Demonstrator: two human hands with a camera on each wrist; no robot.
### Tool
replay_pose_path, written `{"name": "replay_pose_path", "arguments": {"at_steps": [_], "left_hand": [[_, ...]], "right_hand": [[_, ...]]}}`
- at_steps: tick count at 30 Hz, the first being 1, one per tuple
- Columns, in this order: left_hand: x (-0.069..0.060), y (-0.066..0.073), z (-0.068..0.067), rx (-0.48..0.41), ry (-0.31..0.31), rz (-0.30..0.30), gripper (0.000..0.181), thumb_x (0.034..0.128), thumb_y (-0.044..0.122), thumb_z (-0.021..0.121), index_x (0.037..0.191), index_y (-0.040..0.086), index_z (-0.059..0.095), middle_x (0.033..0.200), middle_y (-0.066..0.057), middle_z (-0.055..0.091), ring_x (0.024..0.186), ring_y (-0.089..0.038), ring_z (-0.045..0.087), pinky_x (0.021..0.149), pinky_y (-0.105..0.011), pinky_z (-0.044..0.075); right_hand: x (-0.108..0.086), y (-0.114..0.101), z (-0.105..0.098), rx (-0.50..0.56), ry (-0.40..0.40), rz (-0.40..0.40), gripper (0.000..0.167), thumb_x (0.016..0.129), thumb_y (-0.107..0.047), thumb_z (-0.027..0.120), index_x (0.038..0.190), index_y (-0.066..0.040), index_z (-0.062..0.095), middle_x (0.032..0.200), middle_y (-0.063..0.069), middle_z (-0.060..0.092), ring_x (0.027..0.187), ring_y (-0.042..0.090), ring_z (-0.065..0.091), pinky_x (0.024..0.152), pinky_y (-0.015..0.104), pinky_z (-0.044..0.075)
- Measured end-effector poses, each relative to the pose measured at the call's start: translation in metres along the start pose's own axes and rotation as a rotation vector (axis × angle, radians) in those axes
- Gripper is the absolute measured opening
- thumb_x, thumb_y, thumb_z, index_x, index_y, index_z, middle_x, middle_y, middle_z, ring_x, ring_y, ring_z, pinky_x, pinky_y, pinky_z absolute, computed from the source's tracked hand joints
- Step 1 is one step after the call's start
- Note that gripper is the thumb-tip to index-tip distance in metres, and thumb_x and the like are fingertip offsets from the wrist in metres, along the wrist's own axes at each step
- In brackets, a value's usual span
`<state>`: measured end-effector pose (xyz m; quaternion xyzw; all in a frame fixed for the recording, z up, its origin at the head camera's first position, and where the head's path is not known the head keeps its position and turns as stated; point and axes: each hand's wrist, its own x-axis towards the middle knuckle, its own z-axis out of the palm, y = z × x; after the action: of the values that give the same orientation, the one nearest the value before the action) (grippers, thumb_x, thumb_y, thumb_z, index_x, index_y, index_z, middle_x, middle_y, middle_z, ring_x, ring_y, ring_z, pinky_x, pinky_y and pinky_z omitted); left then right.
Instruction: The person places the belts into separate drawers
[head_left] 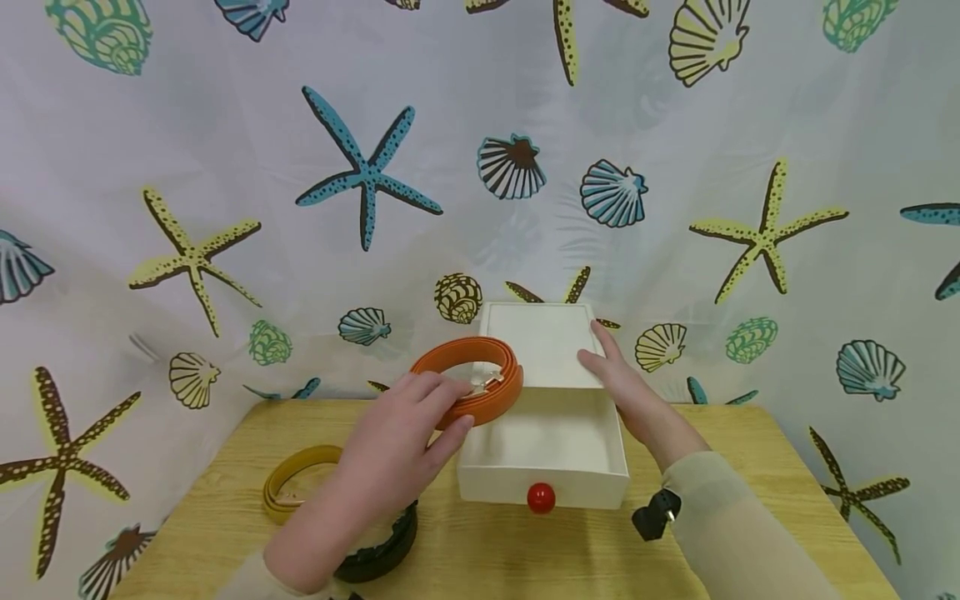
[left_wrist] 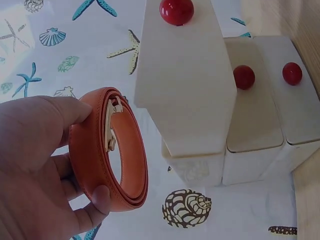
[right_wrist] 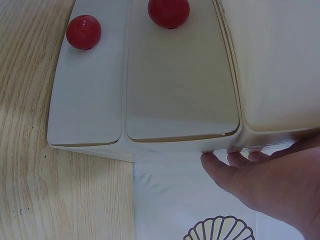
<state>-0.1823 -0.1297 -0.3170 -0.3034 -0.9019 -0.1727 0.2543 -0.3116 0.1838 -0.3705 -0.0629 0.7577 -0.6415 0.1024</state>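
Observation:
My left hand (head_left: 408, 425) pinches a coiled orange belt (head_left: 506, 402) with a metal buckle inside the coil. The left wrist view shows the thumb and fingers around one side of the belt (left_wrist: 89, 155). Behind and right of it stands a small white drawer cabinet (head_left: 540, 342). Its top drawer (head_left: 498, 485), with a red knob (head_left: 541, 498), is pulled out, and the visible part of its inside is bare. My right hand (head_left: 630, 387) rests against the cabinet's right side near the top. In the right wrist view, its fingertips (right_wrist: 212, 162) touch the side wall.
Left on the wooden table (head_left: 577, 558), a coiled yellow belt (head_left: 276, 492) and a coiled dark belt (head_left: 390, 557) lie partly behind my left arm. Two lower drawers with red knobs (left_wrist: 244, 77) are closed. A curtain (head_left: 450, 100) with shells and starfish hangs behind the table.

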Motion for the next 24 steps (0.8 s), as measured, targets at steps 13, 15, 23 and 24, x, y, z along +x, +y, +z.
{"name": "replay_pose_path", "arguments": {"at_steps": [13, 15, 23, 24], "left_hand": [[0.006, 0.022, 0.006, -0.054, -0.043, 0.054, 0.028, 0.1032, 0.021, 0.082, 0.129, 0.016, 0.075, 0.117, 0.005, 0.074, 0.106, -0.017, 0.063, 0.087, -0.036, 0.059], [0.007, 0.025, 0.007, -0.060, -0.056, 0.058, 0.027, 0.1035, 0.023, 0.082, 0.129, 0.017, 0.075, 0.117, 0.006, 0.073, 0.106, -0.016, 0.063, 0.087, -0.036, 0.059], [0.010, 0.035, 0.012, -0.104, -0.127, 0.048, 0.027, 0.1042, 0.026, 0.081, 0.130, 0.020, 0.076, 0.117, 0.007, 0.072, 0.106, -0.014, 0.062, 0.088, -0.034, 0.059], [0.010, 0.036, 0.013, -0.106, -0.126, 0.053, 0.026, 0.1039, 0.026, 0.082, 0.129, 0.020, 0.076, 0.117, 0.007, 0.072, 0.106, -0.014, 0.062, 0.088, -0.034, 0.058]], "right_hand": [[0.001, 0.001, 0.001, 0.010, 0.011, 0.002, 0.076, 0.119, -0.040, 0.042, 0.177, -0.037, -0.005, 0.184, 0.008, -0.014, 0.168, 0.043, 0.001, 0.130, 0.069, 0.016], [0.001, 0.001, 0.002, 0.008, 0.013, 0.003, 0.076, 0.119, -0.040, 0.042, 0.178, -0.037, -0.005, 0.184, 0.008, -0.013, 0.167, 0.043, 0.003, 0.129, 0.069, 0.018], [-0.001, -0.001, 0.001, 0.005, 0.016, -0.002, 0.075, 0.119, -0.040, 0.042, 0.178, -0.037, -0.005, 0.184, 0.008, -0.013, 0.168, 0.041, -0.001, 0.129, 0.070, 0.017], [-0.001, -0.001, 0.001, 0.005, 0.015, -0.004, 0.076, 0.119, -0.040, 0.042, 0.178, -0.037, -0.005, 0.184, 0.008, -0.013, 0.168, 0.042, -0.002, 0.129, 0.070, 0.016]]}}
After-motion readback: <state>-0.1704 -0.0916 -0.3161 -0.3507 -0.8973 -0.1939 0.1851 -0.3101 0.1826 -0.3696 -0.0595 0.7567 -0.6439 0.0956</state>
